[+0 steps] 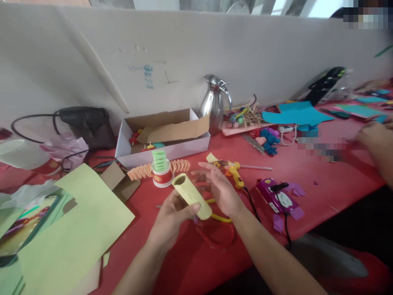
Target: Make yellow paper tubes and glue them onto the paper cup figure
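My left hand [173,213] is closed round a pale yellow paper tube [194,198], its thumb lying along the side. The tube tilts, with its open end toward the upper left. Close to its right side, my right hand [219,190] is open with fingers spread and holds nothing. Just behind the tube stands a red and white paper cup [162,179] with orange folded-paper strips [141,171] at both sides and a green folded strip [159,159] on top. Beyond my right hand lies a yellow glue gun [236,174]. Red-handled scissors [219,241] are partly hidden below my hands.
Large yellow-green paper [80,221] covers the left of the red table. A white box [166,149] and a steel jug [212,102] stand by the partition. A purple device [276,196] with a black cord sits at right. Another person's hand [376,135] works at far right.
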The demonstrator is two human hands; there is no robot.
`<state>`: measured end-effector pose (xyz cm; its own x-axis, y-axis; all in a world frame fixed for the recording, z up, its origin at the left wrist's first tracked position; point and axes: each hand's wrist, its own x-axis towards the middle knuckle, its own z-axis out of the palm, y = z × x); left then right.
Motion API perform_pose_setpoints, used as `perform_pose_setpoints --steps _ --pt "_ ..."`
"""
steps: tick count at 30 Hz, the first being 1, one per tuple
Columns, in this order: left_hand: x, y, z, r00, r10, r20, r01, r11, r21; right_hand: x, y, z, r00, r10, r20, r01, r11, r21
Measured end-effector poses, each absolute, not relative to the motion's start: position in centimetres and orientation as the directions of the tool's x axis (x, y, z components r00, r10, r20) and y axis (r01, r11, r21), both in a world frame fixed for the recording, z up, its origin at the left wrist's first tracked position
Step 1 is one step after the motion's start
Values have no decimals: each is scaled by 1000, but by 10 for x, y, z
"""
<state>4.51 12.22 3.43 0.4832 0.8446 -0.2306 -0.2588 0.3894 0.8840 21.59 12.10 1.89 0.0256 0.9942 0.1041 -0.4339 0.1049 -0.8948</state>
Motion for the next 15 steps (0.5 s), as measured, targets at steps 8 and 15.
perform_pose_setpoints --steps 8,15 --pt "49 121 24 251 960 -126 -410 223 884 209 110 23 -124 977 175 -301 131 -945" --pt "43 125 27 195 980 -46 -434 128 892 212 110 19 -171 978 118 -335 55 -941"
